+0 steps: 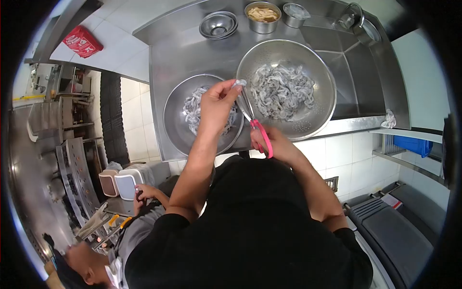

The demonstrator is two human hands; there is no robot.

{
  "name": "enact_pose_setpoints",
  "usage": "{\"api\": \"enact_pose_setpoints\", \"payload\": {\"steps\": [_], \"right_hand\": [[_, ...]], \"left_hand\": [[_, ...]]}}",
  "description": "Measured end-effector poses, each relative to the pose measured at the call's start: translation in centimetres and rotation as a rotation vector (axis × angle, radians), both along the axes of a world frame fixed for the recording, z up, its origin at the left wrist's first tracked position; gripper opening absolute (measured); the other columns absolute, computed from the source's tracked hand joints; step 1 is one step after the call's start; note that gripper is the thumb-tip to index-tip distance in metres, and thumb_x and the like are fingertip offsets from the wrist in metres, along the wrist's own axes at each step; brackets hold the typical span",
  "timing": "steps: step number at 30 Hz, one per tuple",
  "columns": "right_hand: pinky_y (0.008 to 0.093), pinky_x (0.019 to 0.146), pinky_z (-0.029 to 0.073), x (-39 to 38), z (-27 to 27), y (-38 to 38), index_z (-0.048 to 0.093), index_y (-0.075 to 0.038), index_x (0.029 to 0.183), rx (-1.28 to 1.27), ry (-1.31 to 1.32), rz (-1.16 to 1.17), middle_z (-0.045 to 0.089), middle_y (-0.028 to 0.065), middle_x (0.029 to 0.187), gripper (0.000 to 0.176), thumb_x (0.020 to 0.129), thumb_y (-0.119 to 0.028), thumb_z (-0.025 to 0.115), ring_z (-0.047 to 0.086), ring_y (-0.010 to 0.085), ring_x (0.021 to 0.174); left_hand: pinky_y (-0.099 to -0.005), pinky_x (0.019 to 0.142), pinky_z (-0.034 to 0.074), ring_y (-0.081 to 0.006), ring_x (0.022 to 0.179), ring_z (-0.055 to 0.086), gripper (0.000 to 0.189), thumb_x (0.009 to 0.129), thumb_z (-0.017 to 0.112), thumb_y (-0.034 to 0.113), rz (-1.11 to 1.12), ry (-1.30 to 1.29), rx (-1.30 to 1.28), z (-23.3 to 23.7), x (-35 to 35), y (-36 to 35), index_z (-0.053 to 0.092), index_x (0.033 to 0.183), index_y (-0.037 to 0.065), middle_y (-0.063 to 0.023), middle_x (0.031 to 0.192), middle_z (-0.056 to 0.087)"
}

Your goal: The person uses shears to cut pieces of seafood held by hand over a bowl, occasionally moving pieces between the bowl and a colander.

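Between the thumb and fingers of my left hand (216,106) is a small grey raw shrimp (240,83). My right hand (277,144) grips a pair of scissors (263,138) by the pink handles, the metal blades pointing up at the shrimp and slightly parted. To the right sits a large perforated colander (330,98) with a heap of grey shrimp (284,90) in it. A steel bowl (169,123) lies beneath my left hand and forearm, which partly hide the shrimp (192,110) inside.
Nested steel bowls (218,26), a pot of yellowish pieces (263,14) and a small container with clear plastic (295,13) line the counter's back. A steel sink (342,72) is at right. Another person (144,226) stands at lower left, near lidded bins (127,184).
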State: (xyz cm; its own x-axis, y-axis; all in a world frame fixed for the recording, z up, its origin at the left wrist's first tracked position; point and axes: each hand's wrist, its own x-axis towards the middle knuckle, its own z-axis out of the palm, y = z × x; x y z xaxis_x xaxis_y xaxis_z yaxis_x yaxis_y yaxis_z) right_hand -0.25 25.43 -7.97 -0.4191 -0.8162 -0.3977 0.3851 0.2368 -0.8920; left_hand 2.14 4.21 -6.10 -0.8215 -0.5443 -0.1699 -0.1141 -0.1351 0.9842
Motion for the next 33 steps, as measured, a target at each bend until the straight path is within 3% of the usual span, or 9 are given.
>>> {"api": "enact_pose_setpoints", "payload": {"steps": [6,12,18,33], "right_hand": [[0.0308,0.061,0.044,-0.5,-0.1,-0.7,0.068,-0.004,0.097,0.106,0.086,-0.015,0.061,0.0007,0.075,0.053,0.099,-0.056,0.069,0.056,0.0119,0.067],[0.0415,0.071,0.050,-1.1,-0.5,-1.5,0.068,0.003,0.106,0.165,0.403,-0.061,0.067,0.0148,0.081,0.069,0.092,-0.064,0.072,0.065,0.0264,0.075],[0.0466,0.074,0.051,-0.9,0.9,-2.2,0.068,0.003,0.111,0.274,0.486,0.015,0.071,0.0208,0.092,0.076,0.087,-0.069,0.074,0.070,0.0376,0.083],[0.0485,0.073,0.052,0.5,2.1,-6.2,0.070,0.002,0.092,0.422,0.598,0.277,0.070,0.0215,0.081,0.080,0.082,-0.077,0.072,0.070,0.0403,0.081]], "left_hand": [[-0.0255,0.075,0.052,-0.0101,0.082,0.064,0.025,0.096,0.078,0.011,0.059,-0.035,0.058,-0.7,0.3,1.3,0.077,0.118,-0.001,-0.0040,0.096,0.076],[-0.0262,0.073,0.053,-0.0109,0.081,0.066,0.023,0.098,0.076,0.009,0.029,-0.026,0.081,-1.7,1.5,2.0,0.076,0.118,-0.003,-0.0058,0.094,0.076],[-0.0268,0.072,0.054,-0.0127,0.081,0.067,0.015,0.099,0.073,0.007,0.037,-0.083,0.188,-1.9,3.4,1.5,0.075,0.111,-0.002,-0.0055,0.094,0.074],[-0.0267,0.071,0.053,-0.0121,0.077,0.066,0.006,0.099,0.073,0.010,0.125,-0.058,0.452,-4.3,8.6,-2.3,0.075,0.102,0.004,-0.0038,0.089,0.073]]}}
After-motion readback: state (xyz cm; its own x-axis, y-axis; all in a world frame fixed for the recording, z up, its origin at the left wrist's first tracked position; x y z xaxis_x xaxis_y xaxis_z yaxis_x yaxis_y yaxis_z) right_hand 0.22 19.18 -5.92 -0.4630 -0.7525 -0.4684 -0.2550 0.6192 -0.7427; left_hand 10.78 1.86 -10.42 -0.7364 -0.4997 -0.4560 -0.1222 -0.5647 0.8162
